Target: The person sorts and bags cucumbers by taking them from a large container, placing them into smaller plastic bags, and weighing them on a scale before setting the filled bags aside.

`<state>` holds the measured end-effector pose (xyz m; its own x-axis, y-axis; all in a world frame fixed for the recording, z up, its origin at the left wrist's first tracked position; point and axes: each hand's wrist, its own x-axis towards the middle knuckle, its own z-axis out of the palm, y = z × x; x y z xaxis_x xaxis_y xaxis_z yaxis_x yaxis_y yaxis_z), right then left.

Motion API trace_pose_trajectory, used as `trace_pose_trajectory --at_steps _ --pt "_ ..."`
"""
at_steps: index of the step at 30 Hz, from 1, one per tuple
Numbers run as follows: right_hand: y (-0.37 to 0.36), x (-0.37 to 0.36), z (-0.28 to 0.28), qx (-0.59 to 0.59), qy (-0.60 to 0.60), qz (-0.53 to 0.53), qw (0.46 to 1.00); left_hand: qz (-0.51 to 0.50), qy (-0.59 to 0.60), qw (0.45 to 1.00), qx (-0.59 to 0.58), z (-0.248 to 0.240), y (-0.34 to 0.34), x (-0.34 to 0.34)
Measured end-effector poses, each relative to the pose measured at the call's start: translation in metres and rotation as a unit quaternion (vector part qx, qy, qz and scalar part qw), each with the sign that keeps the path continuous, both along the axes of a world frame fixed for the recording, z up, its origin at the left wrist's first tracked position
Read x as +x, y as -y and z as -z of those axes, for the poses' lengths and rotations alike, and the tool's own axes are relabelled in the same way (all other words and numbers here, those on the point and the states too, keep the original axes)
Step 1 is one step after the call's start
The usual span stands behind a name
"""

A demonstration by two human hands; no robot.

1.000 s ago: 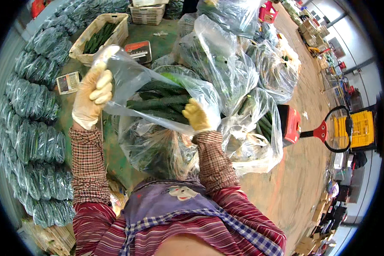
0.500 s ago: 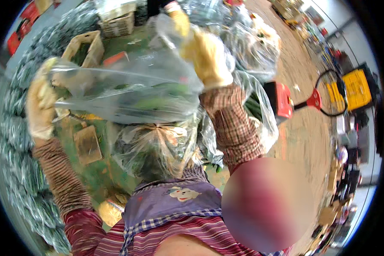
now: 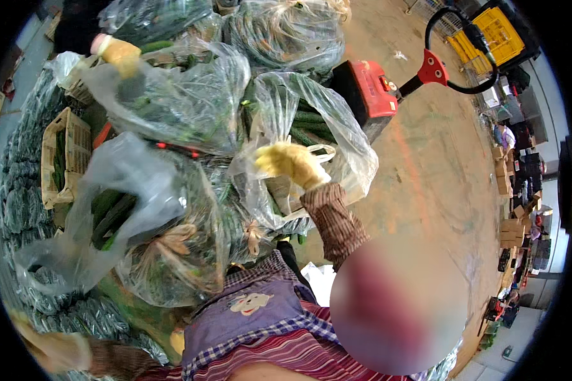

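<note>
My right hand (image 3: 292, 165), in a yellow and white work glove, reaches over an open clear plastic bag (image 3: 356, 159) of cucumbers (image 3: 313, 124). Its fingers stretch left, and I see nothing gripped in them. At the lower left my left hand (image 3: 51, 346), gloved too, is smeared by motion, so its fingers cannot be made out. Between my hands stands another clear bag (image 3: 143, 174) with its mouth spread, dark cucumbers (image 3: 113, 216) showing inside. A tied bag (image 3: 171, 267) with a gathered knot sits in front of it.
A co-worker's gloved hand (image 3: 121, 56) is at a filled bag (image 3: 178, 95) at upper left. A cream crate (image 3: 76, 159) stands left, beside a long stack of bagged goods (image 3: 28, 171). Right of the bags is a red and black machine (image 3: 368, 95) with a looped handle (image 3: 432, 66).
My view has swung right. Both hands have left the stretched plastic bag: the left dropped low at my side, the right moved over the open cucumber bag. The co-worker's hand is now apart from mine.
</note>
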<state>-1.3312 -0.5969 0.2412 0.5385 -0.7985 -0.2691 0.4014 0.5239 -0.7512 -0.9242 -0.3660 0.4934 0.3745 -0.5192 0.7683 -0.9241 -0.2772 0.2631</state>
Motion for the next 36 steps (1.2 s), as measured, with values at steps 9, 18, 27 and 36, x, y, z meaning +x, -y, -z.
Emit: trace_pose_trajectory --at_steps 9,18,27,36 --pt "0.153 -0.089 0.118 0.018 -0.166 0.237 0.957 0.494 -0.314 0.718 0.377 0.395 0.264 -0.362" --pt "0.219 -0.225 0.143 -0.281 -0.337 0.062 0.896 0.118 0.439 0.691 0.562 0.333 0.412 -0.255" --pt "0.172 -0.093 0.135 -0.517 -0.643 -0.066 0.561 0.249 0.375 0.782 0.431 0.245 0.436 -0.135" --pt "0.137 -0.046 0.117 -0.329 -0.719 -0.227 0.569 0.240 0.400 0.803 0.371 0.227 0.446 -0.149"
